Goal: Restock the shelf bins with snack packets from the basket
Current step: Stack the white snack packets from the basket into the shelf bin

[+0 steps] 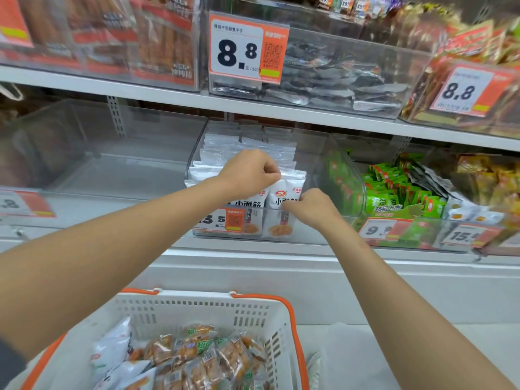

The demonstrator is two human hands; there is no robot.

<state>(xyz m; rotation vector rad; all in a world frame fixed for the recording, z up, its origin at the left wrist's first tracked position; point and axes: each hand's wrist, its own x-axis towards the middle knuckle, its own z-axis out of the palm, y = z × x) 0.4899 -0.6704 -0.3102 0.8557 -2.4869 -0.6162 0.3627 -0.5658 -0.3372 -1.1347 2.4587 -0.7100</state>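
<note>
Restocking seems partway: my left hand (250, 173) and right hand (311, 209), fingers curled, pinch front white foil snack packets (284, 194) inside the clear plastic shelf bin (313, 161); the white orange-rimmed basket (197, 305) holds plenty more.

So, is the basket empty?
Not empty: the basket holds a heap of orange packets and a few white ones.

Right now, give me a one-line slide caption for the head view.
Left hand and right hand pinch white snack packets in the clear shelf bin above the basket.
</note>
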